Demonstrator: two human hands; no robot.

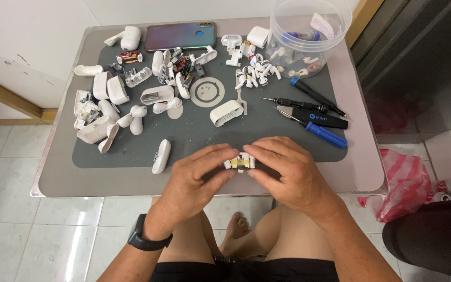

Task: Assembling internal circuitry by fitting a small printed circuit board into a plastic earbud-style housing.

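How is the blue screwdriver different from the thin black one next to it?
The blue-handled screwdriver has a thick bright blue handle; the thin black screwdriver is slim and dark all along. The blue one lies nearer the hands, the black one farther up the mat. The blue one's metal tip looks broader; the black one's is needle-thin. Both lie flat, untouched, tips pointing left.

A phone (180,35) lies at the mat's far edge, back up, a glossy purple-to-teal rectangle. Right of it stands a clear round tub (309,36) with a small white label (321,25) on its far side. A red-and-white plastic bag (405,183) lies on the floor, right of the table
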